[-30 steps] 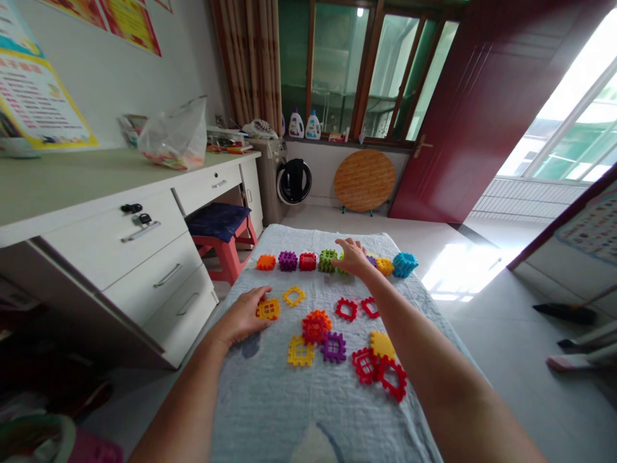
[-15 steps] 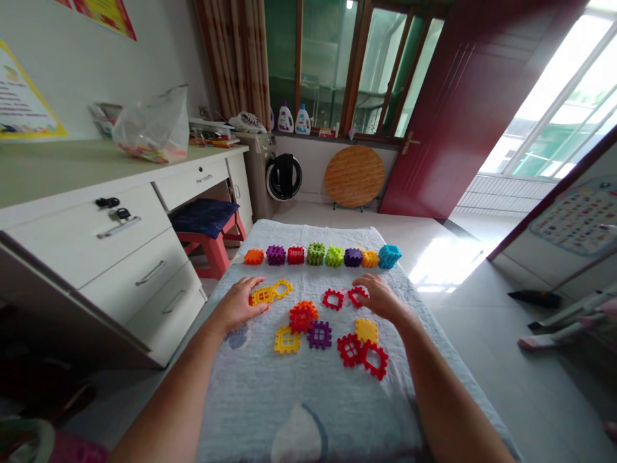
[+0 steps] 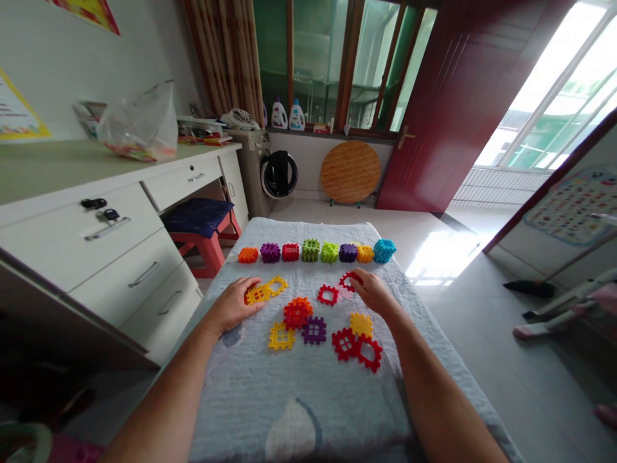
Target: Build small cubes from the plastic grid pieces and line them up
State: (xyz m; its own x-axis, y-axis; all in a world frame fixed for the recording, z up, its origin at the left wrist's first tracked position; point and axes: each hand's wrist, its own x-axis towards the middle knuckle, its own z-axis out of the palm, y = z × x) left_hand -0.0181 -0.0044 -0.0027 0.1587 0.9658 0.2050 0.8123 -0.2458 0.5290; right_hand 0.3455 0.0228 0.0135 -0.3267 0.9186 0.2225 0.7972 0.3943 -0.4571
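My left hand point(image 3: 234, 307) curves around a yellow window tile point(image 3: 257, 294), its fingers at the far edge and thumb at the near edge. Some orange shows beside that tile, and a yellow open-frame tile point(image 3: 277, 278) adjoins it. My right hand point(image 3: 375, 292) pinches a red frame tile point(image 3: 346, 280), partly hidden by the fingers. Left of it lies another red frame tile point(image 3: 328, 303). Closer to me are orange-red tiles point(image 3: 297, 314), a yellow window tile point(image 3: 281, 336), a purple window tile point(image 3: 314, 330), a solid yellow tile point(image 3: 361, 325) and two red tiles point(image 3: 357, 348).
Across the cloth-covered table point(image 3: 299, 399) runs a row of tile stacks point(image 3: 311, 250) in several colours. A white desk point(image 3: 125, 173) and a red stool point(image 3: 202, 228) stand left. Behind are a washing machine point(image 3: 258, 173), a round wooden board point(image 3: 351, 172) and a red door point(image 3: 448, 109).
My right hand has closed its fingertips on the red frame tile and shifted it slightly away from me. The left hand stays around the yellow tile. The whole view has shifted slightly.
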